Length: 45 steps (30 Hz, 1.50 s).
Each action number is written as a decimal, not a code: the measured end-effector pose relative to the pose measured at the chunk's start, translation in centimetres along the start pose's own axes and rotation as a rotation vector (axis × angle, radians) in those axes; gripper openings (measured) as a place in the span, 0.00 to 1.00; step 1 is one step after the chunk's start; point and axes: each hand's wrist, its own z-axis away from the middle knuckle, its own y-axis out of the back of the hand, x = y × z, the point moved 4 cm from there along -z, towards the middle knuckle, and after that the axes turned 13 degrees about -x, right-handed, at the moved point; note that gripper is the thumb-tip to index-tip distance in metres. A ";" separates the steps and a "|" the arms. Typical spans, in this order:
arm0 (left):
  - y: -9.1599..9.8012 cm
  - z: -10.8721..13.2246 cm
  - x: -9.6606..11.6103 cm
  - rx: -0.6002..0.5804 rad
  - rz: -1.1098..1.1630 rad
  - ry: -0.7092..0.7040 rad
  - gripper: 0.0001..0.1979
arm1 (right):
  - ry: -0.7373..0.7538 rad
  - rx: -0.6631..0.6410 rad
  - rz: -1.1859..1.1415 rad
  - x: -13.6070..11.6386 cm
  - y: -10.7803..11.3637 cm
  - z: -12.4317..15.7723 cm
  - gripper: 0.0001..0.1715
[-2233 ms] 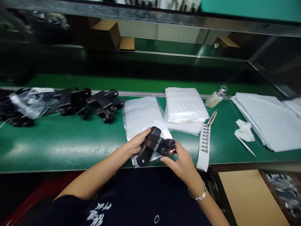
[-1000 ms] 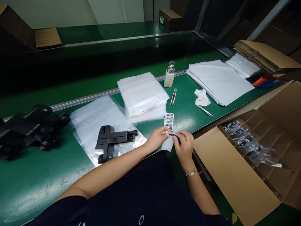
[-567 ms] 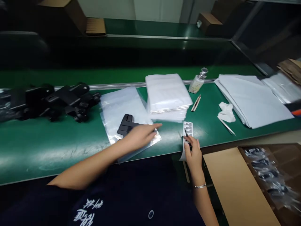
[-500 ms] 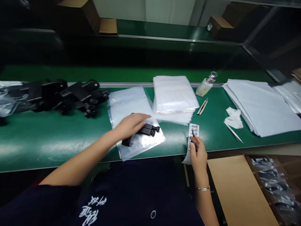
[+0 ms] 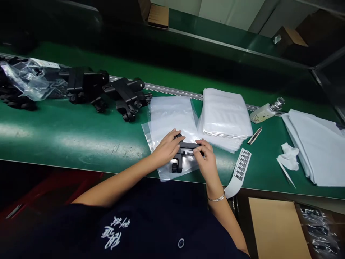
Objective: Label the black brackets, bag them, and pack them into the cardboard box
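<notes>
A black plastic bracket-like part (image 5: 179, 158) with dark knobs lies on clear plastic bags (image 5: 172, 111) at the bench's front. My left hand (image 5: 167, 148) rests over its upper left end, fingers curled onto it. Across the part's right end, my right hand (image 5: 206, 158) is closed, thumb and fingers gripping it. A small white label (image 5: 189, 153) shows on the part beside my right thumb; I cannot tell whether it is fully stuck down. Right of this hand, a strip of printed labels (image 5: 242, 164) hangs over the bench edge.
Several similar black parts (image 5: 126, 95) lie left, some in clear plastic (image 5: 37, 81). A stack of plastic bags (image 5: 226, 113), a bottle (image 5: 266, 110), a cutter knife (image 5: 254, 135), a tissue (image 5: 289, 156), white tweezers (image 5: 286, 173) and white sheets (image 5: 318, 144) stand rightward. Below is a cardboard box (image 5: 279, 226).
My right hand has moved left from the label strip to the black part. A white label now shows on the part. My left hand has shifted to the part's left end. The view has tilted.
</notes>
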 end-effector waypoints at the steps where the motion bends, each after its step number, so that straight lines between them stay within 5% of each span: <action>1: 0.0 0.0 0.0 0.002 0.002 -0.001 0.21 | -0.022 -0.020 0.027 -0.1 -0.5 -0.6 0.12; 6: 0.1 -0.1 -0.1 0.031 0.031 -0.013 0.20 | -0.103 -0.052 0.103 0.0 -1.0 -1.9 0.12; 38: 0.4 0.2 -0.1 0.056 0.072 -0.023 0.20 | -0.069 -0.086 0.155 -0.3 -1.2 -2.4 0.12; 41: 1.1 1.0 0.1 0.136 0.009 -0.099 0.20 | -0.057 -0.084 0.172 -0.4 -1.2 -2.4 0.12; 45: 1.5 1.9 0.0 0.047 -0.162 -0.301 0.15 | -0.045 -0.081 0.185 -0.5 -1.1 -2.4 0.12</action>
